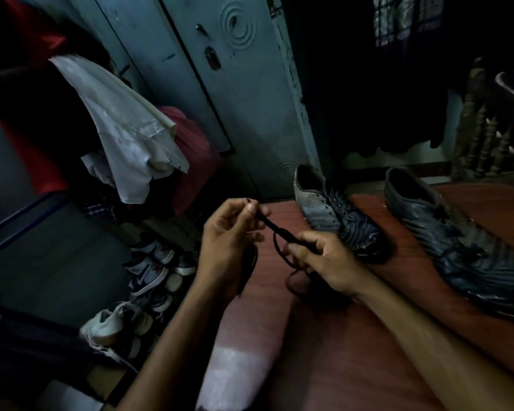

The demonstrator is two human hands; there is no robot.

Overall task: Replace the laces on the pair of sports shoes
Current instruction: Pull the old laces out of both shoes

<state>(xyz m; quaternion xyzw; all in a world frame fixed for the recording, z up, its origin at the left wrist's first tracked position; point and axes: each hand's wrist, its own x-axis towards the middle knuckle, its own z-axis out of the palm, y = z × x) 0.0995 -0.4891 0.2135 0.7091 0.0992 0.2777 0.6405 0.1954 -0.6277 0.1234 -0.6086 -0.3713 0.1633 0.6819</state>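
Low in the frame, two bare forearms reach in over a reddish-brown wooden tabletop (353, 366), worn pale along its near left edge. At centre, the left hand (229, 238) pinches one end of a thin black shoelace (275, 229) between thumb and fingertips and lifts it, while the right hand (324, 259) pinches the same lace a little further along, its other fingers curled. Between them the lace runs taut; below the right hand the rest drops in loose loops onto the table. I would say it is held stretched so the tip can be found and the tangle worked out before threading.

Just beyond the right hand, right of centre, stands a grey-and-black striped sports shoe (336, 221), heel away, with its eyelets showing bare. A second, darker striped sports shoe (457, 238) lies beside it toward the right edge; whether it carries a lace I cannot tell in this gloom. Both seem parked within reach, openings up, ready for lacing.

Lower left, below the table edge, a heap of pale trainers (149, 280) sits on the floor. Above it a whitish cloth (125, 132) hangs over something maroon, against a blue-grey metal door (220, 84) with pressed rings. No brand or writing is legible anywhere.
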